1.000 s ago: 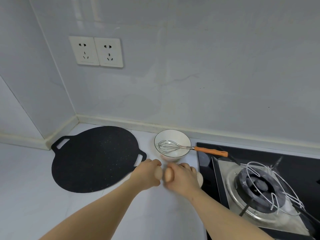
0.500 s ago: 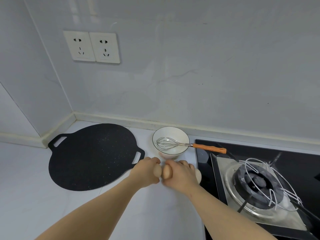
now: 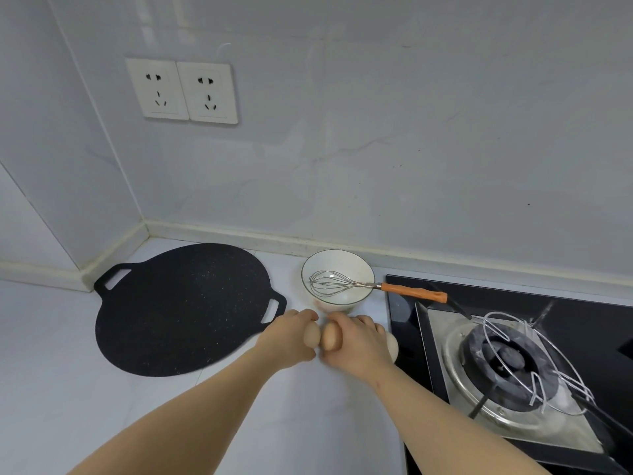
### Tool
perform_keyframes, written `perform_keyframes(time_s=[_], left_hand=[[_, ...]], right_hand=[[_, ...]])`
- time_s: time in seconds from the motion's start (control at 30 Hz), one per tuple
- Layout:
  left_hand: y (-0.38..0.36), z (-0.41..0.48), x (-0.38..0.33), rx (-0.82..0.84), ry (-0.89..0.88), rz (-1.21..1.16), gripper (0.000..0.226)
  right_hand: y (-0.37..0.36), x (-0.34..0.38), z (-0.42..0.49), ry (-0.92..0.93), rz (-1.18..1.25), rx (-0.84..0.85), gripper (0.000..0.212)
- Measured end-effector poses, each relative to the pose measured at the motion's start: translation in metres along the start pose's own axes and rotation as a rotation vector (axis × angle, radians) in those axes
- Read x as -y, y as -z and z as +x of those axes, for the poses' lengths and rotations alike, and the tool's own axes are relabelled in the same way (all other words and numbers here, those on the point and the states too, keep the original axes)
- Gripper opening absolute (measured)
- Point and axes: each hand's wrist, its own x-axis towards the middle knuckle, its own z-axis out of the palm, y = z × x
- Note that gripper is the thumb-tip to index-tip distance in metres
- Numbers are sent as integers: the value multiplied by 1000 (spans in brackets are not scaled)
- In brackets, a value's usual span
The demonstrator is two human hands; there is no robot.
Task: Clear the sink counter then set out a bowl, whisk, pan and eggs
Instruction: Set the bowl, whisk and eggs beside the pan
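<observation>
Left hand is gripping a pale egg, fingers curled round it. Right hand is curling round a brown egg; the two eggs are touching, low at the white counter. A third egg is showing at the right hand's outer edge, grip unclear. Just behind, the whisk is lying in the white bowl, with the black griddle pan sitting left of it.

The left hand curls its fingers round a pale egg; the right hand grips a brown egg; the two eggs sit side by side between the hands, low over the white desk; a third egg shows at the right hand's outer edge. Just beyond the fingers stands a white bowl with a whisk lying in it, orange handle pointing right; left of the fingers lies a flat black pan; right of them, a gas stove.
</observation>
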Motion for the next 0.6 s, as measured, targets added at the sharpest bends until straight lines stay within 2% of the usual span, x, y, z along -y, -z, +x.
perform_keyframes(time_s=[0.33, 0.6], left_hand=[[6, -12, 2, -10, -20, -21, 72], [31, -56, 14, -161, -18, -67, 66]], right_hand=[[15, 3, -9, -68, 164, -45, 47], [32, 36, -34, -5, 259, -159, 37]])
